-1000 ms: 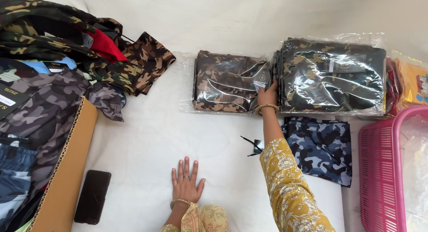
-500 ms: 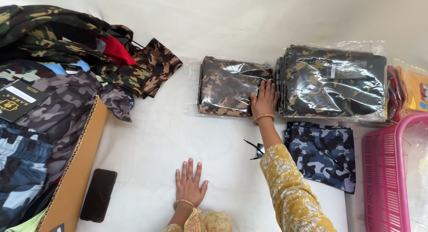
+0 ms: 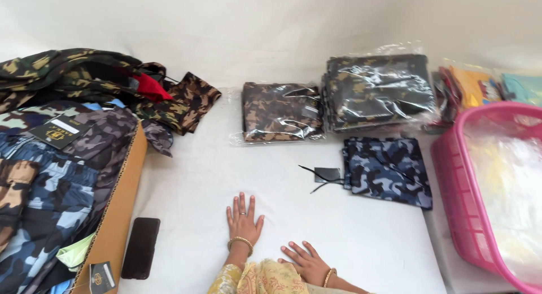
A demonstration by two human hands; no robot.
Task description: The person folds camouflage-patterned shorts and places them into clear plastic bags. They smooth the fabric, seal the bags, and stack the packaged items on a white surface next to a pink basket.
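My left hand [image 3: 244,221] lies flat on the white cloth surface [image 3: 361,237], fingers spread, holding nothing. My right hand [image 3: 305,262] rests beside it near the bottom edge, fingers apart and empty. A brown camouflage garment in a clear plastic bag [image 3: 280,111] lies beyond them. To its right sits a stack of bagged dark camouflage garments [image 3: 378,92]. A folded blue camouflage garment [image 3: 388,171] with a black tag [image 3: 326,175] lies unbagged in front of that stack.
A cardboard box [image 3: 116,212] full of camouflage clothes stands at the left, with more clothes heaped behind it. A black phone [image 3: 141,247] lies by the box. A pink plastic basket [image 3: 458,181] holding clear bags stands at the right. Coloured packets [image 3: 477,86] lie behind it.
My right hand has let go of the brown bagged garment and drawn back to rest beside my left hand. The view has shifted left and lower.
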